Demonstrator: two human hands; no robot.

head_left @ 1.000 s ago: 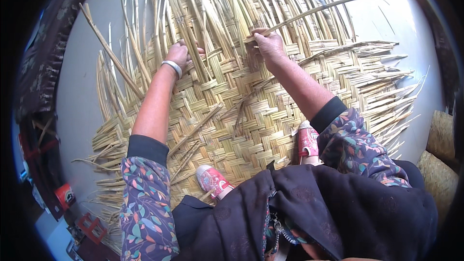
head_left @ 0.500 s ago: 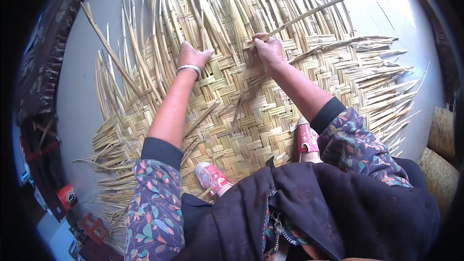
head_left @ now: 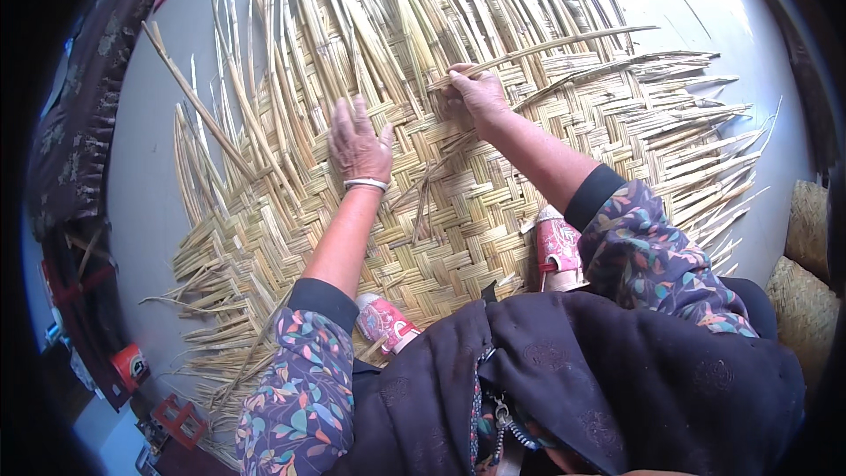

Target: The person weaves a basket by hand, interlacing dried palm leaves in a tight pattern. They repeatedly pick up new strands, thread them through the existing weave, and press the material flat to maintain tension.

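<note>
A large woven reed mat (head_left: 480,220) spreads beneath me, its loose strip ends fanning out on the far, left and right sides. My right hand (head_left: 478,97) pinches a long reed strip (head_left: 564,40), which slants away to the right above the weave. Fingers outstretched, my left hand (head_left: 359,143) hovers over or rests on the mat near the base of the upright strips (head_left: 330,44); whether it touches them I cannot tell. It wears a pale bracelet at the wrist and holds nothing. A darker strip (head_left: 608,75) lies across the weave to the right.
My feet in pink shoes (head_left: 383,322) stand on the mat's near part. Rolled woven mats (head_left: 800,308) sit at the right edge. To the lower left are a small red stool (head_left: 179,420) and a red container (head_left: 130,366). Grey floor (head_left: 145,185) borders the mat.
My left hand has shifted right and its fingers have spread out. My right hand has moved slightly left with the strip, whose far end has swung lower.
</note>
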